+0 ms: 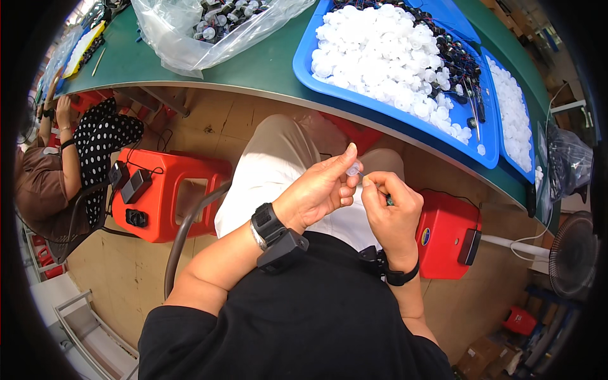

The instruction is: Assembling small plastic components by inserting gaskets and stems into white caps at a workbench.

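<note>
Pinching one white cap (353,170) in left hand (320,193) | right hand (392,212) clenched (contents unclear) | two blue trays (316,76)

Two blue trays (316,69) heaped with white caps (380,57) beyond counting, one clear plastic bag (190,31), two red stools (171,183), one floor fan (573,253), two hands at work, left (320,190) and right (392,212), one co-worker (69,164) nearby.

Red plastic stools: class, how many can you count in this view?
2. One red stool stands left of the person's knees, the other red stool right of them. More may be hidden under the green table.
</note>
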### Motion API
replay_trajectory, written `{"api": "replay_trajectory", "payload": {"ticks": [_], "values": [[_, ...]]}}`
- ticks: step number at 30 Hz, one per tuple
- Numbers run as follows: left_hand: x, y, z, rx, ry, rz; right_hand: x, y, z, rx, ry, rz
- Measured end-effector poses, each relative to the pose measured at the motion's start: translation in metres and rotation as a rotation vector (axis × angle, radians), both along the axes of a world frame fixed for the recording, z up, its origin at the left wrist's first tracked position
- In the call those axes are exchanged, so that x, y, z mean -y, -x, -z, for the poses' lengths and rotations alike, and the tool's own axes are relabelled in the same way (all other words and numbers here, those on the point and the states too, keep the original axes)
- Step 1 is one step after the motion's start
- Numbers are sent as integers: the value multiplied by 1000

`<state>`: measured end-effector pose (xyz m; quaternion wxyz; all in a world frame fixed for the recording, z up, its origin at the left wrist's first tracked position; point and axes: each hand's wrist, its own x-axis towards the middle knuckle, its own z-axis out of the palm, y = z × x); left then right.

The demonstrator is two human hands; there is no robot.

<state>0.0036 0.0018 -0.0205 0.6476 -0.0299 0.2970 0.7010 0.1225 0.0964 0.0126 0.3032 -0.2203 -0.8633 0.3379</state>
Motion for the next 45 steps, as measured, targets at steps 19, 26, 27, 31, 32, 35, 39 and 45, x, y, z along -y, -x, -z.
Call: {"api": "replay_trajectory", "payload": {"ticks": [19,26,27,31,32,35,39,45], "values": [[-1,-3,0,-26,28,7,2,1,1,38,28,11],[-1,-5,0,19,5,-4,-1,0,6,9,-4,21],[-1,-5,-1,42,-8,-16,-2,0,6,15,-2,32],[0,-3,7,65,-19,-1,-1,1,6,12,12,58],[0,-2,9,78,-47,5,-1,1,6,11,12,58],[1,-2,8,92,-69,11,-1,1,7,20,1,62],[1,-3,8,78,-66,12,-1,1,7,32,-20,64],[2,-5,10,-83,-22,6,-2,2,12,21,-111,7]]}}
